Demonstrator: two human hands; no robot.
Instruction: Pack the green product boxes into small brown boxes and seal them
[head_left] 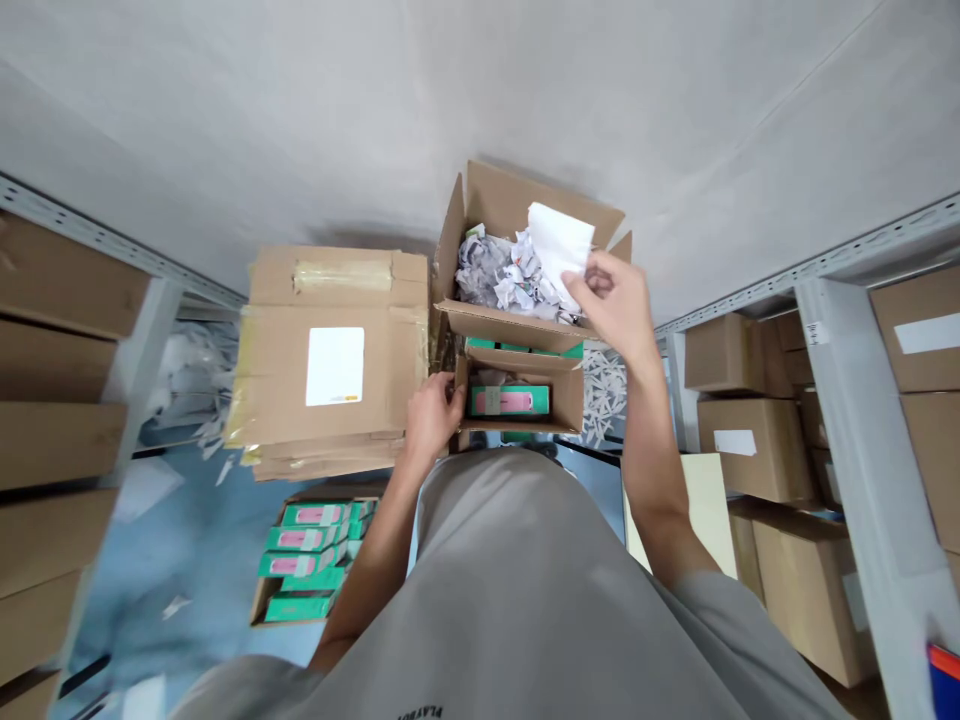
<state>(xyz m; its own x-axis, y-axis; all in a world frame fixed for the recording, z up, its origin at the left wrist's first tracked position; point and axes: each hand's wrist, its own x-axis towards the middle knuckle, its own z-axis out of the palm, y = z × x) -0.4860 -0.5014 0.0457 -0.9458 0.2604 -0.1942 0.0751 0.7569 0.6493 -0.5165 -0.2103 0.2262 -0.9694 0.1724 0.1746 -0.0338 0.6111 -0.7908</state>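
Note:
My left hand (433, 412) grips the left side of a small open cardboard box (568, 398) that has a green and pink product box (510, 401) inside. My right hand (616, 300) is raised over a larger open carton (499, 322) and pinches a white sheet of paper (559, 242). That carton is filled with crumpled white paper (499, 275). Both hands have their fingers closed.
A stack of flattened cartons (330, 355) with a white label lies to the left. On the blue floor a box of several green and pink packages (309, 555) stands open. Metal shelves with brown cartons (60, 400) line both sides, and paper scraps (191, 365) litter the floor.

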